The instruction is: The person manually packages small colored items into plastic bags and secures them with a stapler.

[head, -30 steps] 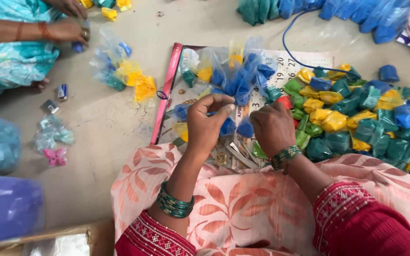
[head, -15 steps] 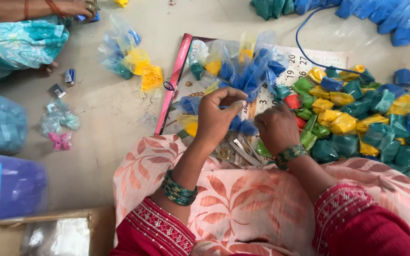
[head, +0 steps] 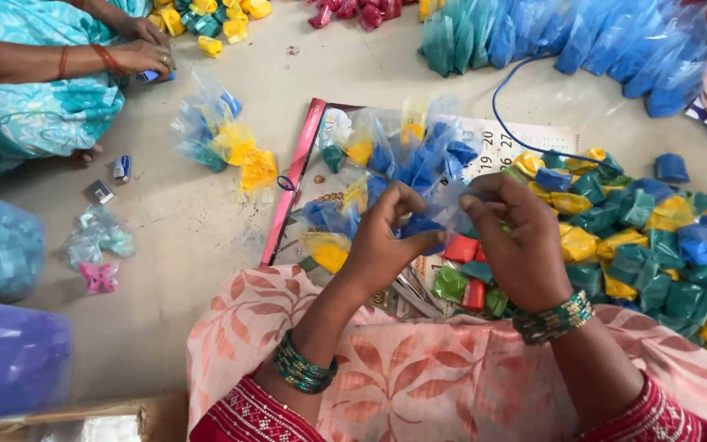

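Left hand (head: 386,241) pinches blue packet (head: 421,225); right hand (head: 521,241) fingers grip clear bag (head: 452,200), stretching its mouth open; sachets (head: 656,245) beside.

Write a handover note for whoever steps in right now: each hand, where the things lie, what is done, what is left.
Left hand: fingers pinch a small blue packet.
Right hand: holds the clear bag at that packet.
Things: loose pile of blue, green and yellow packets on the right of the floor; red packets under the hands, on the calendar sheet.
Done: filled clear bags lie at upper left.
Left: the loose pile is unbagged.
Another person's hands work at top left.
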